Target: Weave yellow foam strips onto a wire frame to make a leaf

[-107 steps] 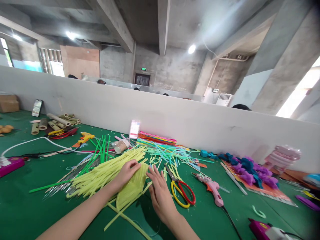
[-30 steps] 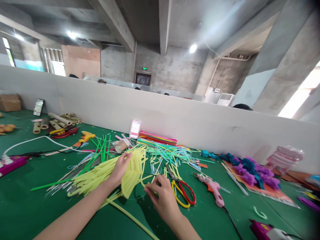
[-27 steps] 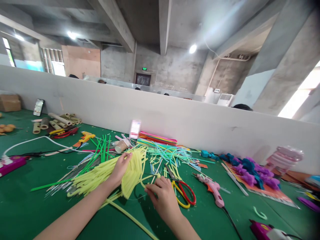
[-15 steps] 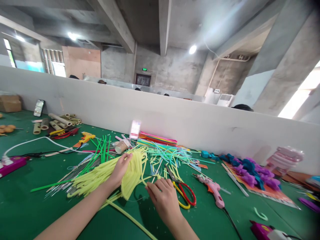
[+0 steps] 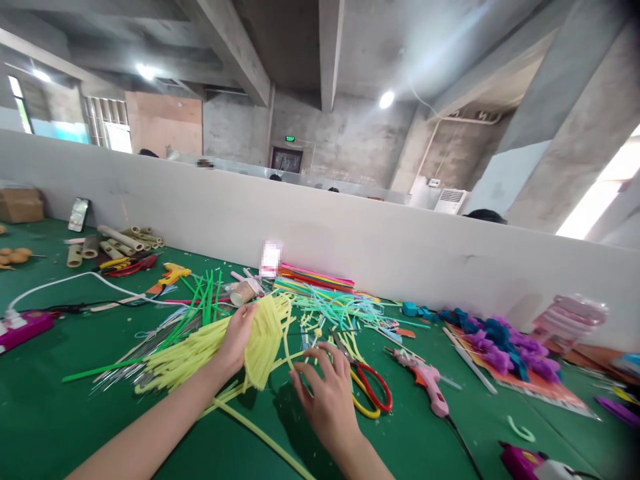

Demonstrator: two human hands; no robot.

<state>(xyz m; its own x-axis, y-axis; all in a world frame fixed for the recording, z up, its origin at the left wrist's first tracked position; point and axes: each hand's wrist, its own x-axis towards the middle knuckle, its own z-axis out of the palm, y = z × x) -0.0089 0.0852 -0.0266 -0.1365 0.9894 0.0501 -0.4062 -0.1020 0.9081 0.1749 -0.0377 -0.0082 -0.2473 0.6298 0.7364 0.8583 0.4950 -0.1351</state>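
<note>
My left hand (image 5: 237, 341) is closed on a fan-shaped yellow piece (image 5: 265, 340) made of fuzzy pipe cleaners laid side by side. Under and left of that hand lies a loose bundle of yellow pipe cleaners (image 5: 185, 357). My right hand (image 5: 327, 397) hovers just right of the piece, thumb and fingers apart. One yellow strand hanging from the piece ends close to its fingertips; I see no grip on it. Scissors (image 5: 373, 390) with red and yellow handles lie beside my right hand, blades pointing away.
A pink glue gun (image 5: 425, 380) lies to the right, a yellow glue gun (image 5: 173, 275) at back left. Behind my hands are blue-green pipe cleaners (image 5: 345, 307) and a paper cup (image 5: 243, 292). Purple and teal fuzzy shapes (image 5: 505, 343) lie right. A white partition (image 5: 400, 247) borders the table.
My right hand's fingers have spread from a pinch near the strand's end. The yellow piece and my left hand have shifted slightly left and up.
</note>
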